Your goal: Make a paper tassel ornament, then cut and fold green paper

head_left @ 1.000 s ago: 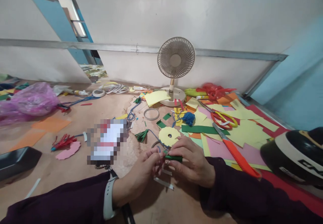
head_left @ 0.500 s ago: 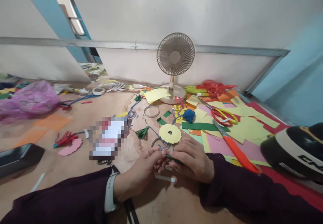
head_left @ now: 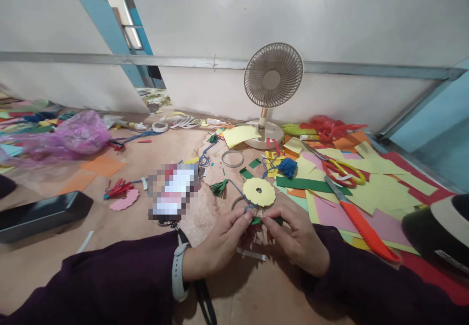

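Note:
My left hand (head_left: 222, 234) is closed in a pinch at the left end of a small green paper piece (head_left: 257, 221), with blue yarn (head_left: 240, 192) running to its fingertips. The thumb and index finger of my right hand (head_left: 298, 234) pinch the same paper from the right. Something pale and shiny shows at the right fingertips, too small to name. Just beyond the hands lies a yellow scalloped paper disc (head_left: 266, 197) with a hole in its centre. A ring (head_left: 235, 201) is partly hidden beside it. The green paper tassel (head_left: 220, 188) sits to the left. Beneath the hands is a white strip (head_left: 252, 254).
Red-and-yellow scissors (head_left: 342, 172), an orange-handled cutter (head_left: 366, 225) and paper sheets (head_left: 384, 188) lie right. A fan (head_left: 273, 78) stands at the back. Left are a phone (head_left: 174, 193), a pink disc (head_left: 125, 200), a black case (head_left: 47, 215) and a purple bag (head_left: 82, 132).
The view has swung left, so everything sits farther right. My right hand has turned from covering the green paper to a thumb-and-index pinch, leaving more of the paper showing.

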Demonstrator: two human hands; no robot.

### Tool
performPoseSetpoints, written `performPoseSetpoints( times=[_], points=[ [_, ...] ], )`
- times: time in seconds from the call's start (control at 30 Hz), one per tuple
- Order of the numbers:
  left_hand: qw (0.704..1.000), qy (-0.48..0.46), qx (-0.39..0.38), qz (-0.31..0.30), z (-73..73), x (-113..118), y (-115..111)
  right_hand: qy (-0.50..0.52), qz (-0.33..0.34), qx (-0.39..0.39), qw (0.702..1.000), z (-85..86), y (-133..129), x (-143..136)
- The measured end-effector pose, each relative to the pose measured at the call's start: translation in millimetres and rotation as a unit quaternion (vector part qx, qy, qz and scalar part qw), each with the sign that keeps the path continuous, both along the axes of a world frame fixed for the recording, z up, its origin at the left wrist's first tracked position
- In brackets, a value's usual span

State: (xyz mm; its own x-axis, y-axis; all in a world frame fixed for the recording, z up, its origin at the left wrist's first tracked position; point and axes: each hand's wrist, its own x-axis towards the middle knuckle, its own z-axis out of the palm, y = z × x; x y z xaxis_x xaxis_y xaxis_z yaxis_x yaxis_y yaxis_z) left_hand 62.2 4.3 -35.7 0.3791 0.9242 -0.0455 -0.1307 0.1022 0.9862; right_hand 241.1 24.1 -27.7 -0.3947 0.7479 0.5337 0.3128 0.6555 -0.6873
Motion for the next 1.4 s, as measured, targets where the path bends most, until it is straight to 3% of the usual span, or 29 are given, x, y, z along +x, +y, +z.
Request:
performPoseSetpoints(
  times=[0.1,0.33,0.5,0.57,0.77,0.87,1.1,1.3,1.4],
  points=[
    [0.999,0.014,0.022,-0.018,2.6,-2.5,-1.3,0.016,0.002,-0.063,0.998,3.9,-1.5,-2.2],
    [0.967,0.148,0.205,0.007,13.8,-3.6,0.8,0.032,0.036,-0.159,0.986,6.0,-4.3,-2.4],
    [0.942,0.204,0.266,0.014,11.0,-5.1,1.5,0.000,0.059,-0.084,0.995,3.6,-0.9,1.0],
    [0.940,0.209,0.268,0.018,9.3,-5.8,2.0,0.001,0.084,-0.088,0.993,2.7,0.7,1.6],
    [0.949,0.186,0.253,0.015,14.2,-6.0,4.4,0.030,0.135,-0.271,0.952,-1.5,0.4,1.0],
    [0.961,0.158,0.224,0.035,14.3,-5.1,5.7,0.068,0.152,-0.351,0.922,-2.2,-0.8,0.2],
    [0.997,0.027,0.050,0.048,-0.5,-5.5,14.5,0.147,0.141,-0.454,0.867,-5.2,-1.1,-7.7],
    [0.984,-0.132,-0.096,0.066,7.1,-1.2,22.0,0.213,0.045,-0.414,0.884,0.4,0.0,-14.3],
    [0.971,-0.187,-0.142,0.034,8.7,2.5,18.6,0.231,-0.014,-0.396,0.889,5.0,0.5,-18.9]
  ],
)
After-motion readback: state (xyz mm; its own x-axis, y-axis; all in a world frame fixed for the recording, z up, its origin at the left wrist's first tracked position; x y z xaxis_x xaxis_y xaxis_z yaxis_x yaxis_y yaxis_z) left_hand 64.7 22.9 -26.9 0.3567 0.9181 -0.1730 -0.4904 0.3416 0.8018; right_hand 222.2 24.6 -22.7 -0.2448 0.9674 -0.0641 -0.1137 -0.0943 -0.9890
